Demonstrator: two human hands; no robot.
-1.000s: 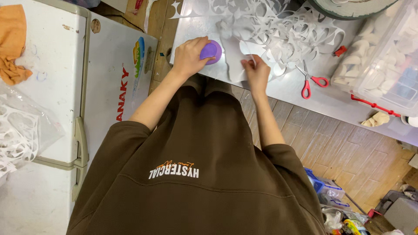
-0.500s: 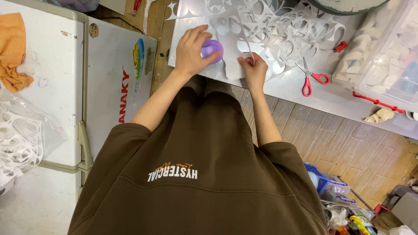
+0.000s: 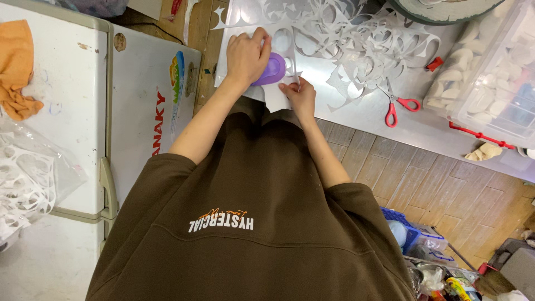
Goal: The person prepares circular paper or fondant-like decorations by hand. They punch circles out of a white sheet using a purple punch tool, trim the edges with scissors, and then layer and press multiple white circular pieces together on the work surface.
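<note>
Two bare hands worked at the near edge of the grey desk (image 3: 362, 117), both close around a purple paper punch (image 3: 271, 68). The left hand (image 3: 247, 54) lay on top of the punch, its grip curled and pressed down over the purple body, covering the punch's left half. The right hand (image 3: 298, 92) sat just beside the punch on its right, its grip pinching a white paper sheet (image 3: 277, 99) that reached under the punch and hung slightly over the desk edge. Beyond the punch, a heap of cut white paper scraps (image 3: 356, 39) spread across the desk. Well to the right of the punch lay red-handled scissors (image 3: 397, 103), blades pointing away from the person, and farther right stood a clear plastic bin (image 3: 490, 83). Left of the punch, off the desk, stood a white chest freezer (image 3: 67, 111) with an orange cloth (image 3: 19, 69) on it.
</note>
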